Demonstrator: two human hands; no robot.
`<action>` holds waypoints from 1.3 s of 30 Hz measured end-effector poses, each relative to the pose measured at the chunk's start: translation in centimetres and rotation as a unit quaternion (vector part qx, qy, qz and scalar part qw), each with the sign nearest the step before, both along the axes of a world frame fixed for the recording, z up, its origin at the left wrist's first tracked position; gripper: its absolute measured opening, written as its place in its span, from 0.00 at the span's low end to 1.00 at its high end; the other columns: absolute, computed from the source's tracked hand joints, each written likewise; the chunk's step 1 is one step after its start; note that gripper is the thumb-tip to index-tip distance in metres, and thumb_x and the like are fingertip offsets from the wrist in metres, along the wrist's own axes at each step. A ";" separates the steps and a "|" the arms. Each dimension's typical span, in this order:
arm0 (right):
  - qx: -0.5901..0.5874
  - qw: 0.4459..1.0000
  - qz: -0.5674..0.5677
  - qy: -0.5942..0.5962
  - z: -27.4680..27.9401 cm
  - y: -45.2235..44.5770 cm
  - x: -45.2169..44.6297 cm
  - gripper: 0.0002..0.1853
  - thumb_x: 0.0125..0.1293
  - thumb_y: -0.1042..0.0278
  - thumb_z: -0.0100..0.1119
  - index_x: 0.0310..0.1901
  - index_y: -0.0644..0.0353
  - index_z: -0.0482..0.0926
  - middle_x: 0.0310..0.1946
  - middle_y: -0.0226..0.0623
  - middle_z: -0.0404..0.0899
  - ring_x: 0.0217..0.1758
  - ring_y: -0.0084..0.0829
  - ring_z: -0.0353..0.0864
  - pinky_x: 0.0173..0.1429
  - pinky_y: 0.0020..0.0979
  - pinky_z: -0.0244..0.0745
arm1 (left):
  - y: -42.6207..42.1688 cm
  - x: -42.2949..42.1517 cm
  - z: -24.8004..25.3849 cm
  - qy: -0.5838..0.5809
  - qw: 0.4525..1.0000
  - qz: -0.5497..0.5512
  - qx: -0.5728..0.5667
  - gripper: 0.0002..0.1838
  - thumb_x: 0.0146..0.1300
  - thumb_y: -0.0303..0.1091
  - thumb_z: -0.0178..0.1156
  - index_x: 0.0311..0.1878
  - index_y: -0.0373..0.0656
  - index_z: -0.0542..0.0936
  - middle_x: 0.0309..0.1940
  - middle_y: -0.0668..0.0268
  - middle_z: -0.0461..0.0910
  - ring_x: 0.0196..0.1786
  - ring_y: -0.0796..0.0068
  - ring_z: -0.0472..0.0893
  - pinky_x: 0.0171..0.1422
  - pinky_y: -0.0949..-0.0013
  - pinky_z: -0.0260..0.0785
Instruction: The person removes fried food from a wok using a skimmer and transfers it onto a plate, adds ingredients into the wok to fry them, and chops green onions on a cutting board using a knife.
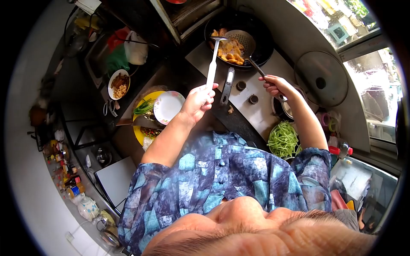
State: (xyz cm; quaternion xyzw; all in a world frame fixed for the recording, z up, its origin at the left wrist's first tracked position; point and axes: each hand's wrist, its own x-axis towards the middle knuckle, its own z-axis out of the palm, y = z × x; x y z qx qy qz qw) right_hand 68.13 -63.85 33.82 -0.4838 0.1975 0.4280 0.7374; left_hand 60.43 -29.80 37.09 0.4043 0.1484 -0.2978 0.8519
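Observation:
My left hand (pixel 199 101) is closed round the white handle of a metal spatula (pixel 212 68), whose head sits over the wok's near left side. My right hand (pixel 277 86) grips the dark handle of a perforated skimmer (pixel 241 40). The skimmer's bowl rests inside the black wok (pixel 262 32), against golden-brown fried pieces (pixel 230 52). I cannot make out what food the pieces are. The wok's handle (pixel 226 87) points back toward me, between my two hands.
Left stand a white plate (pixel 169 106), a yellow tray (pixel 139 135) with green onions, and a bowl of peanuts (pixel 119 84). Scissors (pixel 110 108) lie nearby. Right are a container of cut green vegetables (pixel 283 140) and a glass lid (pixel 320 82) against the wall. Stove knobs (pixel 253 99) sit ahead.

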 end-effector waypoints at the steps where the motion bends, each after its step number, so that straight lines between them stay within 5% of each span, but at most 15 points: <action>1: 0.020 1.000 -0.001 -0.008 -0.5 0.9 0.2 0.10 0.75 0.66 0.43 0.49 0.62 0.70 0.25 0.25 0.62 0.19 0.11 0.53 0.18 0.13 0.50 | 0.1 -0.1 0.0 -0.003 1.000 -0.001 -0.003 0.14 0.70 0.25 0.47 0.56 0.33 0.69 0.24 0.75 0.64 0.21 0.90 0.60 0.19 0.86 0.50; 9: 0.090 0.983 -0.117 0.111 2.2 -0.2 -0.5 0.10 0.71 0.68 0.48 0.49 0.64 0.70 0.27 0.30 0.67 0.17 0.13 0.57 0.16 0.12 0.56 | 0.7 -1.0 1.1 0.004 1.000 0.010 0.020 0.14 0.70 0.27 0.46 0.56 0.33 0.70 0.23 0.76 0.63 0.21 0.90 0.59 0.19 0.86 0.49; 12: -0.092 0.996 -0.010 -0.008 4.6 0.3 -1.9 0.10 0.71 0.69 0.48 0.48 0.65 0.70 0.25 0.29 0.67 0.16 0.13 0.57 0.17 0.12 0.57 | 0.8 -1.5 1.2 0.004 1.000 0.012 0.029 0.14 0.71 0.27 0.46 0.56 0.33 0.70 0.23 0.76 0.63 0.21 0.90 0.59 0.19 0.86 0.49; 16: -0.005 0.997 -0.051 0.055 6.0 -1.3 -1.5 0.08 0.72 0.69 0.48 0.47 0.64 0.70 0.23 0.26 0.67 0.16 0.13 0.59 0.15 0.15 0.57 | 1.2 -1.6 0.8 -0.004 1.000 0.008 0.029 0.13 0.71 0.28 0.46 0.55 0.33 0.71 0.23 0.76 0.63 0.20 0.90 0.59 0.20 0.86 0.49; 20: -0.188 0.975 -0.007 -0.121 6.3 -0.4 -2.8 0.07 0.72 0.67 0.50 0.45 0.60 0.71 0.23 0.24 0.65 0.17 0.10 0.58 0.16 0.17 0.57 | 1.1 -1.4 0.6 -0.016 0.999 0.006 0.038 0.13 0.71 0.29 0.47 0.54 0.34 0.71 0.23 0.77 0.63 0.21 0.90 0.59 0.20 0.86 0.48; 21: -0.236 0.959 0.022 -0.156 5.2 -1.3 -2.4 0.10 0.70 0.66 0.52 0.47 0.61 0.70 0.25 0.34 0.72 0.18 0.24 0.69 0.22 0.26 0.68 | 1.1 -1.3 0.6 -0.017 0.999 0.006 0.042 0.13 0.71 0.29 0.47 0.54 0.34 0.71 0.23 0.77 0.63 0.21 0.90 0.59 0.20 0.86 0.48; 23: -0.451 0.818 0.084 -0.347 3.9 -2.0 -2.1 0.13 0.68 0.65 0.53 0.50 0.61 0.69 0.30 0.45 0.77 0.26 0.40 0.76 0.32 0.34 0.73 | 1.0 -0.9 0.8 -0.018 0.998 0.007 0.052 0.12 0.71 0.29 0.47 0.53 0.34 0.72 0.23 0.77 0.63 0.21 0.90 0.60 0.20 0.85 0.48; 25: -0.531 0.685 0.098 -0.489 3.5 -2.6 -1.4 0.18 0.66 0.65 0.53 0.55 0.61 0.67 0.41 0.58 0.78 0.44 0.60 0.78 0.49 0.45 0.73 | 1.0 -0.2 0.6 -0.020 0.998 0.007 0.064 0.12 0.71 0.29 0.47 0.53 0.35 0.72 0.23 0.77 0.64 0.21 0.90 0.60 0.20 0.85 0.48; 30: -0.585 0.609 0.108 -0.524 3.6 -5.0 2.8 0.17 0.65 0.66 0.53 0.55 0.60 0.69 0.39 0.58 0.79 0.46 0.58 0.78 0.49 0.46 0.73 | 0.7 3.4 -1.1 -0.071 0.995 0.005 0.072 0.12 0.70 0.30 0.47 0.53 0.38 0.72 0.22 0.76 0.65 0.21 0.89 0.61 0.20 0.85 0.48; 33: -0.569 0.641 0.105 -0.504 4.4 -6.8 5.1 0.18 0.64 0.65 0.56 0.54 0.61 0.72 0.42 0.57 0.79 0.49 0.55 0.78 0.52 0.43 0.73 | -0.1 6.4 -1.3 -0.065 0.994 0.001 0.083 0.11 0.70 0.30 0.47 0.52 0.40 0.71 0.22 0.75 0.65 0.20 0.89 0.61 0.20 0.85 0.48; 36: -0.591 0.698 0.098 -0.393 6.9 -6.2 5.6 0.20 0.65 0.63 0.56 0.56 0.61 0.72 0.40 0.52 0.81 0.43 0.46 0.81 0.50 0.38 0.74 | -0.4 8.8 -2.6 -0.058 0.997 -0.006 0.058 0.10 0.67 0.27 0.49 0.51 0.40 0.71 0.21 0.74 0.67 0.20 0.88 0.62 0.19 0.84 0.49; 37: -0.592 0.669 0.112 -0.435 6.1 -6.9 6.0 0.21 0.66 0.62 0.56 0.57 0.62 0.71 0.37 0.49 0.81 0.33 0.40 0.81 0.40 0.36 0.76 | -0.6 9.3 -2.9 -0.056 0.997 -0.006 0.044 0.11 0.65 0.25 0.50 0.50 0.40 0.72 0.21 0.73 0.68 0.19 0.88 0.63 0.19 0.83 0.49; 39: -0.582 0.695 0.116 -0.406 6.4 -6.5 5.9 0.21 0.67 0.63 0.56 0.58 0.62 0.71 0.31 0.44 0.79 0.25 0.33 0.78 0.31 0.33 0.73 | -1.1 10.1 -3.3 -0.045 0.997 0.001 0.055 0.12 0.62 0.23 0.51 0.49 0.39 0.72 0.21 0.73 0.69 0.18 0.87 0.64 0.18 0.82 0.49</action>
